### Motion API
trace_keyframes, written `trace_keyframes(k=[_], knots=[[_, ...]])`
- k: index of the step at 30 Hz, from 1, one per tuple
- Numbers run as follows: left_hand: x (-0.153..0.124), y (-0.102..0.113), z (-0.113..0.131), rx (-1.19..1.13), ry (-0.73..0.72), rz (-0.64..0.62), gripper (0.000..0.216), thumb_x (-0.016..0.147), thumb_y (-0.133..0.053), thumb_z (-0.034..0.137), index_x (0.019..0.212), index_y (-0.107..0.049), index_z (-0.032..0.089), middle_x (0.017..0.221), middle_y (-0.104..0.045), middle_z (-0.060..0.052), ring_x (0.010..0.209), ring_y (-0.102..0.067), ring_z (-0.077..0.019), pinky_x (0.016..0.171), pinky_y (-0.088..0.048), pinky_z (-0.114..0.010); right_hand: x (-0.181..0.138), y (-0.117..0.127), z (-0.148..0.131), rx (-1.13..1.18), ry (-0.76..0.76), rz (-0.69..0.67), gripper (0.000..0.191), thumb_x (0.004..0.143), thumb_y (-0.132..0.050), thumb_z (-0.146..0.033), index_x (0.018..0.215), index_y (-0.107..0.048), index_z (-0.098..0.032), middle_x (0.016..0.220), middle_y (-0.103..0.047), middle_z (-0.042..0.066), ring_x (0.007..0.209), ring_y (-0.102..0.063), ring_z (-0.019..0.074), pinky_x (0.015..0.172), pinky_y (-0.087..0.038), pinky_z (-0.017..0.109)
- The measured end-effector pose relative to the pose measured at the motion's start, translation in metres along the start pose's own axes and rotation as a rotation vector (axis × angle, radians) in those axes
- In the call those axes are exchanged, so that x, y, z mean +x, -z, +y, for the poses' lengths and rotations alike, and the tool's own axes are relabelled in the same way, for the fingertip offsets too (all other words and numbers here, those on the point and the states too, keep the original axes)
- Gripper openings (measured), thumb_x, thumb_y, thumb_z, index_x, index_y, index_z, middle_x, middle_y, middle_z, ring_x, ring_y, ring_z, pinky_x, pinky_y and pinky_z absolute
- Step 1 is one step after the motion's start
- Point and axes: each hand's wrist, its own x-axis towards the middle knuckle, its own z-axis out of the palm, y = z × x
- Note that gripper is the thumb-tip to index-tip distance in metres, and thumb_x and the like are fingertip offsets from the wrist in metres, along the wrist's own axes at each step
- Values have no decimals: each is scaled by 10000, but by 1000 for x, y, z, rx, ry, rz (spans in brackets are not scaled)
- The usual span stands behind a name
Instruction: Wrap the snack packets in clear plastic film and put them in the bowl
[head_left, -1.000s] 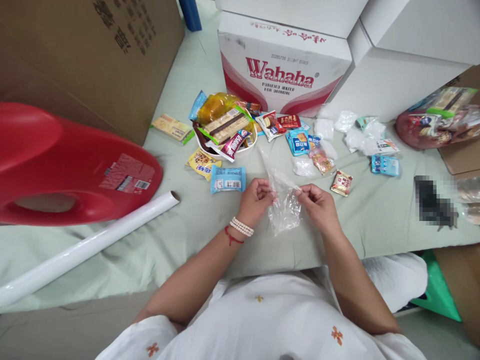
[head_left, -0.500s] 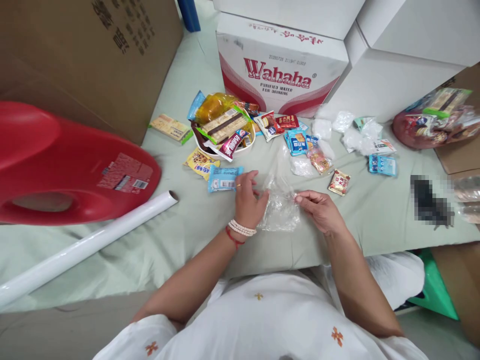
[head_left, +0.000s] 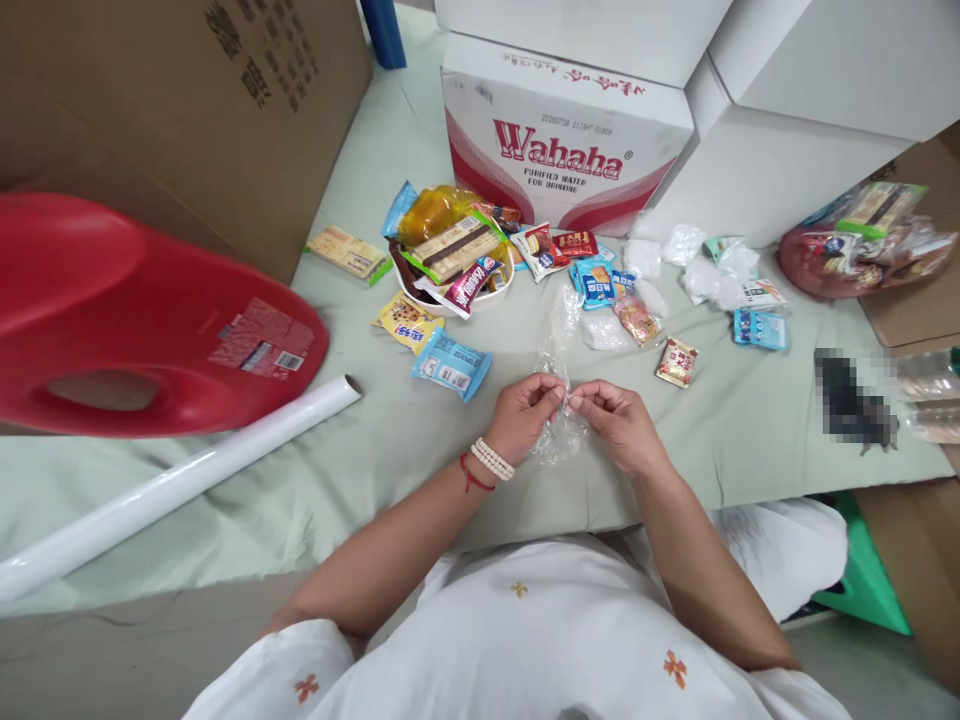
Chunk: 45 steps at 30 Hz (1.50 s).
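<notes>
My left hand (head_left: 529, 412) and my right hand (head_left: 616, 418) nearly meet, thumbs and forefingers pinching a clear plastic bag (head_left: 559, 441) between them. The bag is thin and crinkled; part of it stretches up past my fingers. To the left of my hands lie a light blue snack packet (head_left: 451, 365) and a yellow snack packet (head_left: 407, 322). A white bowl (head_left: 491, 301) behind them is heaped with wrapped snacks. Right of the bag are blue packets (head_left: 597, 282), small clear bundles (head_left: 604, 331) and a cream-and-red packet (head_left: 676, 362).
A red plastic jug (head_left: 172, 330) and a white tube (head_left: 180, 487) lie at the left, beside a large cardboard box (head_left: 225, 150). White cartons (head_left: 562, 140) stand at the back. Another heap of wrapped snacks (head_left: 862, 250) sits at the right on the green cloth (head_left: 742, 440).
My left hand has moved right, from open fingers beside the bag to a pinch on it next to my right hand. The light blue packet has turned slightly.
</notes>
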Motion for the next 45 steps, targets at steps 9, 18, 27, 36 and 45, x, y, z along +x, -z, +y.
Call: trace_keyframes(k=[9, 18, 27, 36, 45], knots=[[5, 7, 4, -182, 8, 86, 256, 837, -720, 418, 799, -597, 196, 782, -658, 4, 632, -579, -90, 609, -460, -233, -7, 14, -1, -14, 17, 88, 409, 799, -759, -598, 837, -603, -222, 663, -506, -41, 503, -256, 83, 478, -213, 247], [-12, 37, 17, -491, 161, 300, 270, 687, -782, 258, 753, -531, 183, 995, -715, -23, 913, -700, -137, 778, -564, -265, -26, 77, 18, -28, 10, 187, 383, 826, -737, -567, 853, -559, -229, 710, -522, -33, 530, -327, 104, 495, -284, 254], [-23, 17, 11, -316, 164, 249, 277, 593, -700, 148, 806, -530, 193, 941, -672, -12, 815, -655, -116, 738, -537, -263, 9, 80, -7, -715, 365, -72, 448, 883, -690, -538, 1190, -668, -213, 1205, -678, 117, 1109, -611, 274, 970, -467, 422], [-5, 3, 15, 386, 86, 256, 305, 780, -673, 490, 784, -616, 190, 715, -554, 15, 655, -479, -134, 627, -389, -268, 42, 44, -11, -503, 361, -183, 298, 953, -609, -458, 897, -763, -208, 901, -724, 54, 884, -638, 217, 854, -462, 335], [0, 10, 16, -58, 325, 332, 434, 895, -542, 618, 855, -647, 199, 561, -435, 43, 484, -427, -116, 441, -264, -216, 29, 101, 4, 83, -92, 156, 483, 743, -765, -662, 741, -689, -185, 499, -395, -68, 480, -336, 96, 492, -322, 237]])
